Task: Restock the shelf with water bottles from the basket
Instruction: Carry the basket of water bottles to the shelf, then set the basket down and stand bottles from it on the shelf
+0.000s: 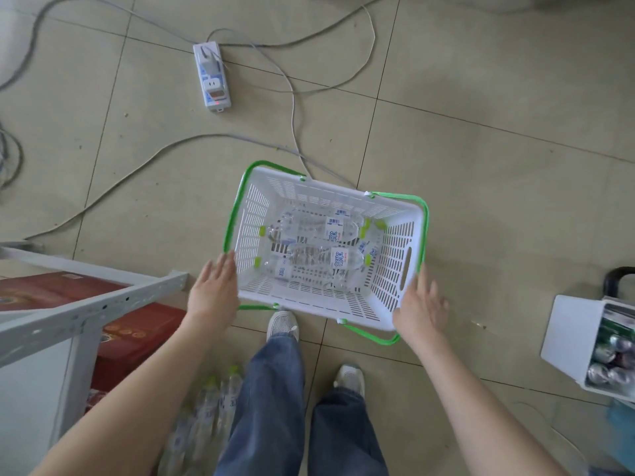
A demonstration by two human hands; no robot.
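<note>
A white plastic basket (395, 266) with green handles stands on the tiled floor in front of my feet. Several clear water bottles (319, 259) with white-blue labels lie on their sides inside it. My left hand (213, 293) is at the basket's left rim, fingers straight, touching or almost touching it. At the right rim is my right hand (421, 304), also with straight fingers. The grey metal shelf (86, 304) juts in at the lower left. More water bottles (209, 407) stand low by the shelf, blurred, beside my left leg.
A white power strip (213, 77) and several grey cables (295, 132) lie on the floor beyond the basket. Red boxes (134, 338) sit under the shelf frame. A white bin of cans (604, 352) stands at the right edge.
</note>
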